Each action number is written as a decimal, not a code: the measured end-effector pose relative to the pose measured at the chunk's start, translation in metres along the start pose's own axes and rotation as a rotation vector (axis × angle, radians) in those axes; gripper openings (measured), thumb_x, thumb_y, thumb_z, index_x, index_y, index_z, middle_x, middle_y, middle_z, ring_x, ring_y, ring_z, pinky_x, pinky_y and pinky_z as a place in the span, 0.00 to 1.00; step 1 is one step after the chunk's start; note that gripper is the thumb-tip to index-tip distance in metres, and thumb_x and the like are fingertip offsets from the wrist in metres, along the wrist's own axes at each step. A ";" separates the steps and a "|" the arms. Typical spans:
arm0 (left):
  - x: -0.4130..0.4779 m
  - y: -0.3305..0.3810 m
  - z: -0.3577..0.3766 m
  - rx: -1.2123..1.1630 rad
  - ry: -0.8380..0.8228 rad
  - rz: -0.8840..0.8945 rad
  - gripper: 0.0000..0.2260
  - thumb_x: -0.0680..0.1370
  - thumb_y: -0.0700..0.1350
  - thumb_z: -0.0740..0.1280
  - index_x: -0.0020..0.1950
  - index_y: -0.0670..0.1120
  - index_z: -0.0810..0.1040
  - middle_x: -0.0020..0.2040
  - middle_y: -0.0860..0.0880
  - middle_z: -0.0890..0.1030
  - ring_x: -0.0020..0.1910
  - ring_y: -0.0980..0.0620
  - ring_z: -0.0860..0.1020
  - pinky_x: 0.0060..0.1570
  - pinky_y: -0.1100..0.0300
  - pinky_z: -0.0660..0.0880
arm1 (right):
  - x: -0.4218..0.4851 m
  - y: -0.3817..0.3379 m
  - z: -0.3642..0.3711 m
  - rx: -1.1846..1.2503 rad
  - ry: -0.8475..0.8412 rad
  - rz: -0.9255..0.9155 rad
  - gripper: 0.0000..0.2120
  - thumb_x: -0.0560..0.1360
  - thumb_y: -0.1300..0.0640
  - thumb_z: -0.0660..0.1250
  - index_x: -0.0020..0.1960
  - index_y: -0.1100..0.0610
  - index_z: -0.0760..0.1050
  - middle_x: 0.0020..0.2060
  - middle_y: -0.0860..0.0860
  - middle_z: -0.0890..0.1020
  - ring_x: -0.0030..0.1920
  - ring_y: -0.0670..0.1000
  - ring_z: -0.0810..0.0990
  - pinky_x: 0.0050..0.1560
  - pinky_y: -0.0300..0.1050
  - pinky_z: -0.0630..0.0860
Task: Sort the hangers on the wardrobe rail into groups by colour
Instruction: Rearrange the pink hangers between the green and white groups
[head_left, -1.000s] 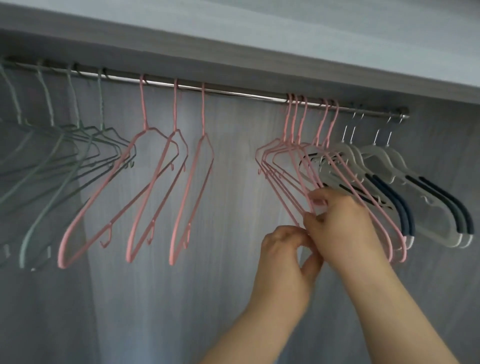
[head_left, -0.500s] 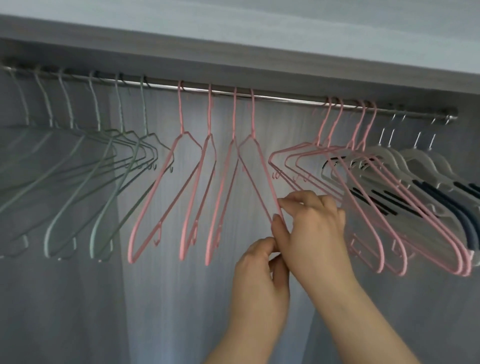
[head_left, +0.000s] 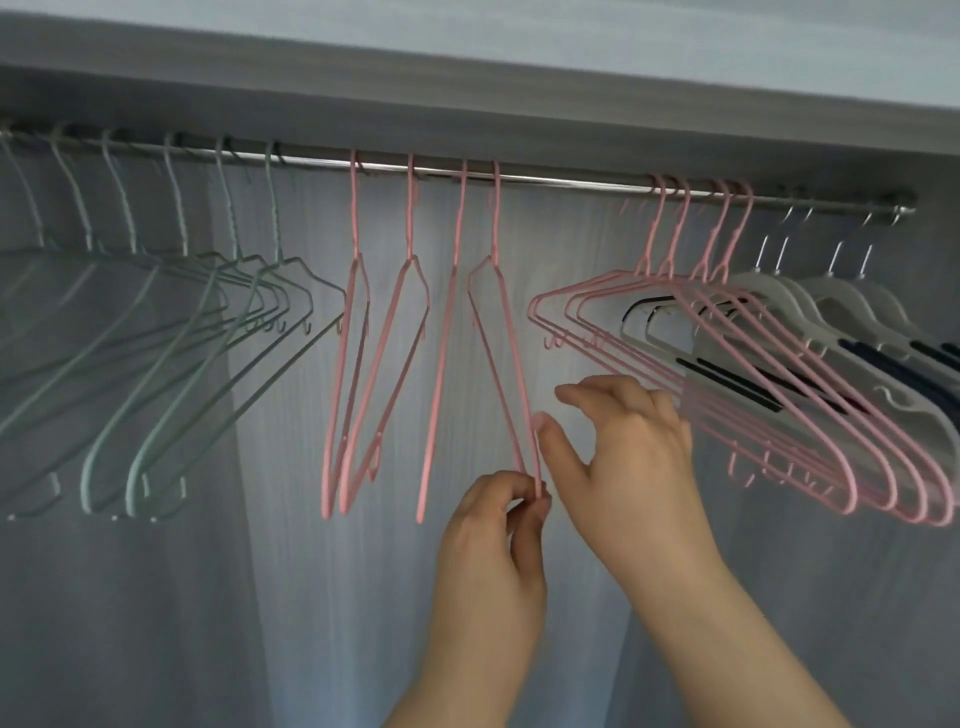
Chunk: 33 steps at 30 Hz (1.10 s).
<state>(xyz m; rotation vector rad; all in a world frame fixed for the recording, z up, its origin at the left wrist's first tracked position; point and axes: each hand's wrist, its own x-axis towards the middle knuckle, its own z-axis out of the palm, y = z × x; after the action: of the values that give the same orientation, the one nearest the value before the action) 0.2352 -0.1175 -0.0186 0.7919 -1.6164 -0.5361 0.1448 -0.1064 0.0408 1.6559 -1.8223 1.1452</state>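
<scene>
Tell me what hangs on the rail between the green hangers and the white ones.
In the head view, only pink hangers: four spread out, the left hand pinching the fourth, then four bunched against the white hangers.

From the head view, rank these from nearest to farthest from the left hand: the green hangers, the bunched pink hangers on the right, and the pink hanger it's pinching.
1. Pinched pink hanger, gripped at its lower end by the left hand.
2. Bunched pink hangers, to the right, behind the right hand.
3. Green hangers, far left on the rail.

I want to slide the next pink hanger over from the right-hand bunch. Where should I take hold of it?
Pinch the leftmost pink hanger at its near lower corner, coming from the left and below. That end faces the open gap, while its hook and far end are crowded by the other pink hangers.
</scene>
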 end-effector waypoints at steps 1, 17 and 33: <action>0.000 -0.001 0.001 0.019 0.010 0.009 0.05 0.77 0.39 0.62 0.45 0.45 0.77 0.44 0.52 0.79 0.45 0.58 0.77 0.46 0.70 0.73 | 0.000 0.003 -0.004 0.016 -0.001 0.002 0.19 0.73 0.47 0.61 0.57 0.56 0.79 0.53 0.52 0.81 0.55 0.56 0.76 0.52 0.44 0.65; -0.003 -0.002 0.008 0.117 0.000 0.076 0.04 0.77 0.44 0.61 0.44 0.49 0.75 0.43 0.56 0.77 0.45 0.59 0.76 0.49 0.67 0.72 | 0.025 0.071 -0.058 -0.249 0.008 0.188 0.26 0.71 0.62 0.68 0.68 0.60 0.68 0.62 0.64 0.72 0.61 0.65 0.67 0.61 0.55 0.66; -0.036 0.040 0.045 0.021 0.031 0.305 0.16 0.73 0.49 0.62 0.60 0.59 0.67 0.48 0.62 0.69 0.45 0.67 0.70 0.48 0.76 0.67 | 0.026 0.106 -0.052 0.134 -0.142 0.262 0.09 0.74 0.61 0.62 0.53 0.58 0.78 0.38 0.53 0.80 0.35 0.52 0.79 0.38 0.41 0.69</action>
<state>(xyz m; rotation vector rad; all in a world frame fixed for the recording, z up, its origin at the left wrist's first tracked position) 0.1859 -0.0682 -0.0227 0.5524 -1.6778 -0.2877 0.0266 -0.0865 0.0598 1.6430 -2.1445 1.3127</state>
